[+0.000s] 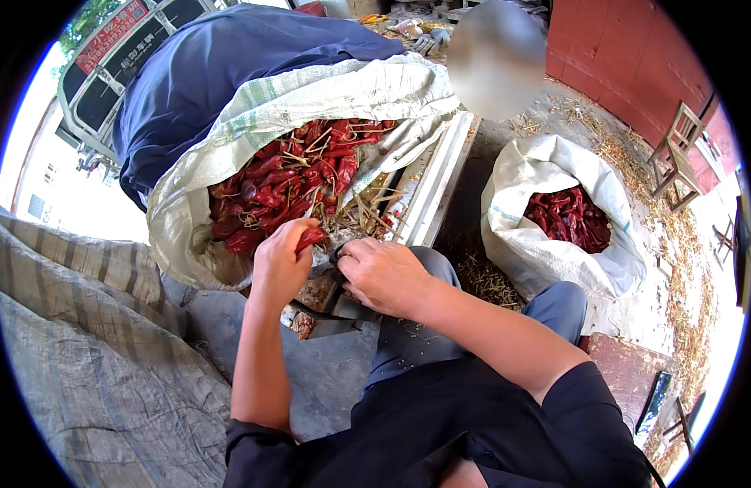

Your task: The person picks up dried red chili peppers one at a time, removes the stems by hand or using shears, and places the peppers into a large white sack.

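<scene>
My left hand grips a dried red chili pepper, its body showing beside the thumb. Just to its right, my right hand has curled fingers at a small dark object; whether it holds this is hidden. Both hands are at the mouth of a white woven sack lying on its side. From the sack spill many dried red chilies with pale stems. Bits of stem and chaff lie by the right hand, on a ledge beside a pale metal rail.
To the right, an upright white woven sack holds red chilies. A dark blue cloth covers the large sack's back. Another person, blurred, is beyond it. A wooden chair stands far right; a striped tarp lies left.
</scene>
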`<state>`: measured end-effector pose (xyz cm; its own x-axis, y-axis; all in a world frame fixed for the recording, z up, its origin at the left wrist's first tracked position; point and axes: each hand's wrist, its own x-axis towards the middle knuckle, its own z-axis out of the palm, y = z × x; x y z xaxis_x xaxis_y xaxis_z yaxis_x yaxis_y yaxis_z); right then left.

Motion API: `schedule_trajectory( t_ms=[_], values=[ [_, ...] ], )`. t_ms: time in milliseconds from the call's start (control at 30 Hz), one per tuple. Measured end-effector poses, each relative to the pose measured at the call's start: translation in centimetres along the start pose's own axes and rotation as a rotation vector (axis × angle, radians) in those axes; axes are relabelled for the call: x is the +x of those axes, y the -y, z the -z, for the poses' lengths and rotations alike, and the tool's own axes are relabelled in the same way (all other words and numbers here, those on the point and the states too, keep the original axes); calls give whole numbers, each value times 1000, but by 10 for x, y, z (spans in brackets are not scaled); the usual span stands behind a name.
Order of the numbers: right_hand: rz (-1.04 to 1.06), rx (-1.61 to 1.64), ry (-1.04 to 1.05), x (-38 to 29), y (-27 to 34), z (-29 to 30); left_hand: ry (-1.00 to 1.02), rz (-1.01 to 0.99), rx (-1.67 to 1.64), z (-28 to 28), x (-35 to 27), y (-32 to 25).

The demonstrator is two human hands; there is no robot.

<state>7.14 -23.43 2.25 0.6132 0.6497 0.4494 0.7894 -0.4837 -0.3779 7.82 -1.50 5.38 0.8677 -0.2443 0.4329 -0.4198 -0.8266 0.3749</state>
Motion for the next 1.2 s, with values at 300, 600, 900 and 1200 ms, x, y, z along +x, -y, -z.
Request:
schedule_trajectory(
  t_ms=[300, 600, 900, 1200],
  values=[
    [-187, 245, -105, -25, -7, 29, 29, 172, -98, 3, 8, 15],
    [-353, 850, -173, -43, -7, 54, 90, 654, -1426, -31, -25, -81],
    [-435, 677, -87, -86, -19, 77, 31, 372, -1152, -63, -22, -115],
    [-580, 1128, -56, -101, -26, 87, 38, 509, -1551, -74, -16, -130]
  ],
)
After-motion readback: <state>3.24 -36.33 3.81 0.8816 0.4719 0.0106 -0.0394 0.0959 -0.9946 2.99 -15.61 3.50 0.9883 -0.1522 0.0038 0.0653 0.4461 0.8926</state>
